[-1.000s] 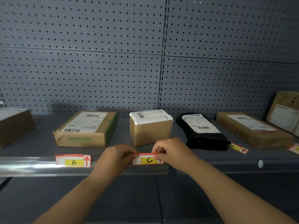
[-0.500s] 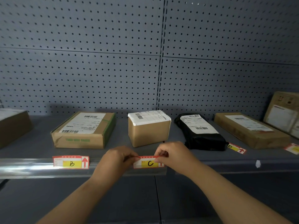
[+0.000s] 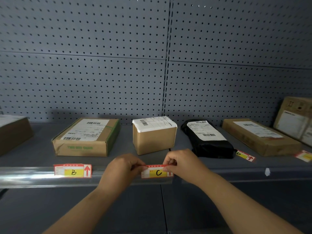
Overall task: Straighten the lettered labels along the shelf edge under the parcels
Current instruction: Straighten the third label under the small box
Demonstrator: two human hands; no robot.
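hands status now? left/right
Left hand: closed, pinching the C label's left end.
Right hand: closed, pinching its right end.

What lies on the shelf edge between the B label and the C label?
In the head view, the left hand lies there, its fingers pinching the C label. Between it and the B label shows only bare clear strip.

C label [image 3: 157,172] ends under fingers, far-right label [image 3: 304,156] – cropped, blurred

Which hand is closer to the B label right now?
Left. The left hand pinches the left end of the C label, on the side facing the B label. The right hand holds C's far end, farther from B.
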